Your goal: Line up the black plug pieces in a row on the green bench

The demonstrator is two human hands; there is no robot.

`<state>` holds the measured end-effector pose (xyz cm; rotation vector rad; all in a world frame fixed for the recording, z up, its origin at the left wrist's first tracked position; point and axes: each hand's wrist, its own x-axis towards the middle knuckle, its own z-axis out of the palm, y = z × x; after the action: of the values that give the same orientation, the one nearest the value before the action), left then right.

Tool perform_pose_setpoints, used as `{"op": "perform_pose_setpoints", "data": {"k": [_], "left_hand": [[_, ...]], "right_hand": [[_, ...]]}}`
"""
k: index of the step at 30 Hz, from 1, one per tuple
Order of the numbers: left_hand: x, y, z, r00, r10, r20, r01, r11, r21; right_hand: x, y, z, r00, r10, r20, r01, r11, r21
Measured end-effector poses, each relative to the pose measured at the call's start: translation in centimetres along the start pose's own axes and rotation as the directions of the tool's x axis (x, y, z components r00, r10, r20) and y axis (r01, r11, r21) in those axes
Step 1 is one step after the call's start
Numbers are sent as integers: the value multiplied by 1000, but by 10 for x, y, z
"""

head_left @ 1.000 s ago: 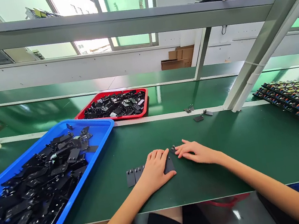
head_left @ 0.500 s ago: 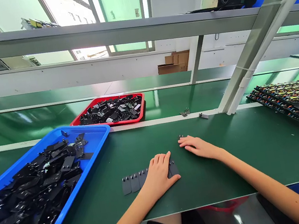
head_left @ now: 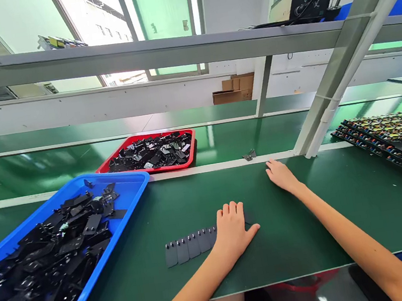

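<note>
A row of small dark plates [head_left: 193,245], each with a shiny stud near its top edge, lies on the green bench. My left hand [head_left: 232,231] rests flat over the row's right part, fingers forward and thumb out to the right; a dark plate edge [head_left: 249,218] shows beyond it. Farther away, my right hand [head_left: 281,176] reaches to the white strip, its fingers together and bent down onto the bench; whatever lies beneath the fingertips is hidden. To its left sits a small metal piece [head_left: 249,155] on the far side of the strip.
At left stands a blue tray [head_left: 137,193] heaped with black parts. A red tray [head_left: 193,146] of similar parts is behind it. Racks of colourful components [head_left: 394,140] stand at right. A slanted metal post [head_left: 329,94] rises beyond my right hand, under a shelf beam [head_left: 170,53].
My right hand has moved away and to the right, over where a small metal part lay. My left hand has slid right along the row, uncovering more plates.
</note>
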<state>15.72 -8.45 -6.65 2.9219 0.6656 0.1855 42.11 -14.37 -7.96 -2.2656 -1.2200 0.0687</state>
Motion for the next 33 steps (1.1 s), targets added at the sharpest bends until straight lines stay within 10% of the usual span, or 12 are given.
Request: {"op": "perform_pose_setpoints", "data": {"k": [9, 18, 22, 33], "left_hand": [[-3, 0, 1, 999, 39, 15, -39, 999, -22], [9, 8, 13, 999, -36, -41, 38, 998, 51], [7, 6, 12, 998, 55, -28, -53, 996, 79], [-32, -28, 2, 992, 126, 1, -126, 992, 2]], "right_hand": [[-88, -72, 38, 959, -262, 108, 258, 965, 53], [57, -60, 17, 997, -75, -8, 72, 983, -169], [71, -56, 27, 992, -113, 60, 124, 966, -227], [-93, -53, 16, 715, -632, 299, 597, 775, 208]]}}
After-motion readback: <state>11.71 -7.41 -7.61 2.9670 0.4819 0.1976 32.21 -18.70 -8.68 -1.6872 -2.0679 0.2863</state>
